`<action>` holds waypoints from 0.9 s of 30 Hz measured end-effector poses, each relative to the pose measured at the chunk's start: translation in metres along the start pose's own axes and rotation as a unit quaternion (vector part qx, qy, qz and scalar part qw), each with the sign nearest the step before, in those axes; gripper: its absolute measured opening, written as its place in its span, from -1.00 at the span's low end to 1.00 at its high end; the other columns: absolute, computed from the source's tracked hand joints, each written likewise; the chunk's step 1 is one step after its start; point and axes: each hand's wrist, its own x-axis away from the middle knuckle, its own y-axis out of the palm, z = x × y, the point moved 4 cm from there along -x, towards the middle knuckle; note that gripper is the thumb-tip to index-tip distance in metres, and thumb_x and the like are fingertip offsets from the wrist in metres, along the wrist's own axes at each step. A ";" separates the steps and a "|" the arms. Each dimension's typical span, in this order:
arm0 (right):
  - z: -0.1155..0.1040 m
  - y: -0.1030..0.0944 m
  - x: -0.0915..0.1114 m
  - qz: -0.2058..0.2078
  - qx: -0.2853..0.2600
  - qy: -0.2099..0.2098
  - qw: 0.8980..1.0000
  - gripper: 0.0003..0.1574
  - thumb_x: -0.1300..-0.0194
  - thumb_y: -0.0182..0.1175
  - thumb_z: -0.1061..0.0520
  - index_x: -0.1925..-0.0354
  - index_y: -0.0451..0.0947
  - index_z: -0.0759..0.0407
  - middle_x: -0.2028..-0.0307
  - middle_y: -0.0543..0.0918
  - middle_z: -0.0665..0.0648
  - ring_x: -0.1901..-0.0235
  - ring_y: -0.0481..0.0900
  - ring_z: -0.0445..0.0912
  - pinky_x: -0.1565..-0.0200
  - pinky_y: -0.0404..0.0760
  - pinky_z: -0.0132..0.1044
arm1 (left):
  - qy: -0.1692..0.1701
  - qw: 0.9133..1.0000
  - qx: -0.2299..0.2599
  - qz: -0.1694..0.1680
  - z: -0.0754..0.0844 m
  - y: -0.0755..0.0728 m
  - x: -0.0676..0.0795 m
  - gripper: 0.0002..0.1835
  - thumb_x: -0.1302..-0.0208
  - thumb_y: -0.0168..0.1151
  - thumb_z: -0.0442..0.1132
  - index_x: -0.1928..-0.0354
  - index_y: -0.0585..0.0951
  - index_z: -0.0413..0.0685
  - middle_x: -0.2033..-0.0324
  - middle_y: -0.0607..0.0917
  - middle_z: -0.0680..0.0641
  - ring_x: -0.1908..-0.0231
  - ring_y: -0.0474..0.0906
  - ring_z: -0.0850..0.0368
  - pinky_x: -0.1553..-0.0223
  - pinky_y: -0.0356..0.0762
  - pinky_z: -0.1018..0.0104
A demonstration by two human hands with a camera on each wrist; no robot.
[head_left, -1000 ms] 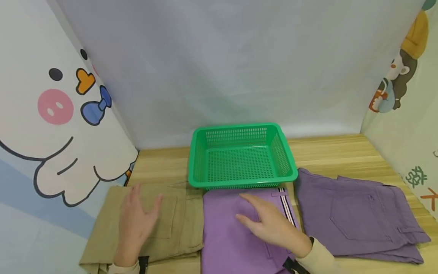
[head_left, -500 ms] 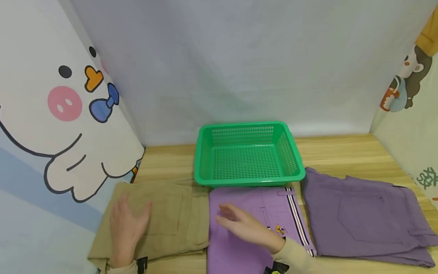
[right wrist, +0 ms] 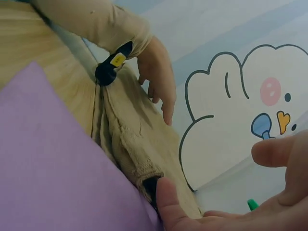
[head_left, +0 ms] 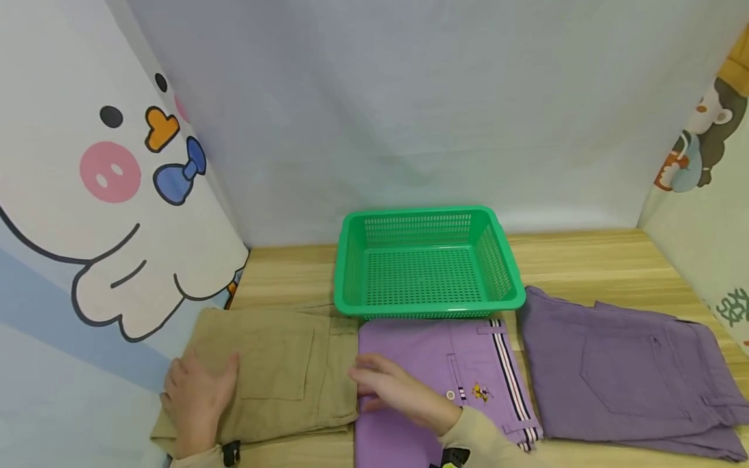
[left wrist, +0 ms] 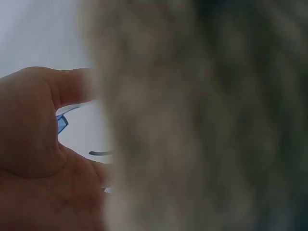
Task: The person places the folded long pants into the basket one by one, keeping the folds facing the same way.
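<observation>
A folded pair of khaki trousers (head_left: 275, 364) lies flat at the front left of the table. My left hand (head_left: 196, 396) is at its left end, thumb spread from the other fingers, which reach over the edge. At the waistband end my right hand (head_left: 398, 390) hovers with fingers pointing left, above the left side of a lilac folded pair of trousers (head_left: 427, 338). In the right wrist view, the fingertips (right wrist: 168, 192) come right up to the khaki waistband, thumb wide apart. A blurred brownish surface covers most of the left wrist view.
A green plastic basket (head_left: 430, 307) with nothing in it stands behind the lilac trousers. Dark purple folded trousers (head_left: 632, 377) lie at the right. A grey-white curtain (head_left: 409, 110) closes off the back, and printed cloth (head_left: 58, 292) hangs at the left.
My left hand has moved left and down to the khaki trousers' left end. The right hand has shifted left across the lilac trousers toward the khaki waistband. The head view has turned slightly.
</observation>
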 end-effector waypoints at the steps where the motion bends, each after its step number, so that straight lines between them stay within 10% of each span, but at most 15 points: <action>1: 0.001 0.000 -0.002 -0.001 -0.011 0.009 1.000 -0.11 -0.63 0.08 -0.04 -0.55 0.08 0.56 -0.38 0.47 0.52 -0.21 0.66 0.26 -0.09 0.77 -0.02 | -0.003 1.000 0.001 -0.002 -0.001 0.000 -0.001 0.12 -0.47 0.13 0.33 -0.62 0.02 -0.48 -0.52 -0.03 -0.73 -0.52 -0.15 -0.73 -0.41 -0.16 -0.72; 10: 0.008 0.003 -0.014 -0.007 -0.110 0.077 0.991 -0.09 -0.54 0.10 -0.02 -0.53 0.03 0.50 -0.40 0.34 0.63 0.17 0.60 0.03 0.12 0.72 -0.20 | -0.073 0.997 -0.030 0.000 -0.018 -0.003 -0.003 0.12 -0.47 -0.02 0.43 -0.57 0.09 -0.50 -0.41 0.17 -0.72 -0.40 0.08 -0.72 -0.34 0.12 -0.59; 14: 0.005 0.007 -0.015 -0.014 -0.123 0.096 0.988 -0.21 -0.52 0.12 -0.03 -0.44 0.15 0.42 -0.17 0.55 0.39 0.27 0.54 -0.04 0.19 0.67 -0.27 | -0.107 0.994 -0.029 -0.002 -0.027 -0.005 -0.007 0.15 -0.45 -0.05 0.44 -0.58 0.06 -0.52 -0.41 0.17 -0.72 -0.38 0.09 -0.73 -0.33 0.12 -0.58; 27: 0.007 0.012 -0.028 -0.010 -0.204 0.121 0.971 -0.82 -0.47 0.14 0.00 0.07 0.42 0.04 0.40 0.43 -0.01 0.42 0.42 -0.18 0.33 0.43 -0.41 | -0.108 0.992 -0.055 -0.025 -0.037 -0.006 -0.012 0.01 -0.50 -0.15 0.37 -0.45 0.22 -0.54 -0.25 0.45 -0.67 -0.19 0.45 -0.68 -0.12 0.40 -0.50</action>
